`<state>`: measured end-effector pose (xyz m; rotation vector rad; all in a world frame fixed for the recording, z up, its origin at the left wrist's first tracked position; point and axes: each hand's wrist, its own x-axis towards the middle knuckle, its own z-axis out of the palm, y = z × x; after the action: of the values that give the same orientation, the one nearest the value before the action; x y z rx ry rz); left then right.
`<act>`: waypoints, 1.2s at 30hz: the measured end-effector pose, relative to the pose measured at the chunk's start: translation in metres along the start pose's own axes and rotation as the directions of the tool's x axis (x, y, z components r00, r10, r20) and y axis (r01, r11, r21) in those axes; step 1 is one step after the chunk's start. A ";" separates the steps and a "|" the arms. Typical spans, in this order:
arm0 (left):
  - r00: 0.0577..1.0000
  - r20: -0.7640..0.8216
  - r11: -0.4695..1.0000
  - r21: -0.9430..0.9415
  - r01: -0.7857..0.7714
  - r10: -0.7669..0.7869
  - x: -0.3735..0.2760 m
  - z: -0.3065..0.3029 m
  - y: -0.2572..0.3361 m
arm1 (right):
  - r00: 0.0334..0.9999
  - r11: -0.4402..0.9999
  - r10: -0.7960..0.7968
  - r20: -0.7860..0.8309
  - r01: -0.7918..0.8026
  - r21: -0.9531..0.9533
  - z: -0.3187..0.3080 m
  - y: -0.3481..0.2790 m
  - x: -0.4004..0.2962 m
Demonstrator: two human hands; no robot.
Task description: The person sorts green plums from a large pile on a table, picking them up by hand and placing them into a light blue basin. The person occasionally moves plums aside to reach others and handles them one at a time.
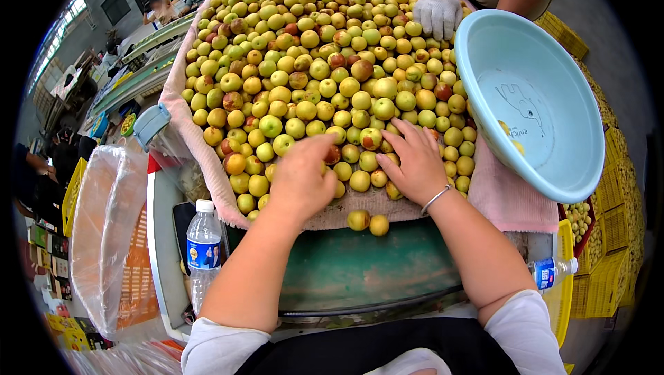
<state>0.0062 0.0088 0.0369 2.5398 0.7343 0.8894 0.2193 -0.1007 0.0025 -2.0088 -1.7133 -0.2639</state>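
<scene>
A broad heap of green-yellow jujube fruits [332,71], some with red-brown patches, lies on a pink towel [511,193]. My left hand [306,175], blurred, is over the heap's near edge with its fingers bent; whether a fruit is in it cannot be told. Spread over the fruits to its right is my right hand [417,165], a silver bangle at the wrist, its fingertips among the fruits. Two loose fruits [368,222] sit at the towel's front edge, between my forearms. At the right a tilted light-blue plastic basin [544,100] holds a few fruits.
A co-worker's gloved hand [439,12] touches the heap beyond the basin. Plastic bottles stand at left [204,250] and lie at right [552,273]. An orange crate [136,271] with a clear liner is at left. Yellow crates [604,287] of fruit fill the right side. Green belt [363,266] in front.
</scene>
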 end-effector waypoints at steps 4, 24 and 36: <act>0.976 -0.161 0.937 0.292 0.191 -0.149 0.006 -0.013 -0.038 | 1.000 1.000 0.002 -0.005 -0.002 0.009 0.000 -0.001 0.000; 0.892 0.033 0.893 0.038 0.449 -0.450 0.015 -0.033 -0.042 | 0.993 0.992 0.002 -0.122 0.014 0.126 0.000 0.003 0.003; 0.921 0.154 0.934 0.052 0.354 -0.358 0.014 -0.029 -0.033 | 0.986 0.996 -0.086 -0.143 0.087 0.001 0.002 0.000 -0.001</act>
<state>-0.0156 0.0472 0.0497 2.3509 1.1127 0.5493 0.2189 -0.1009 0.0005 -1.8654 -1.7102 -0.4194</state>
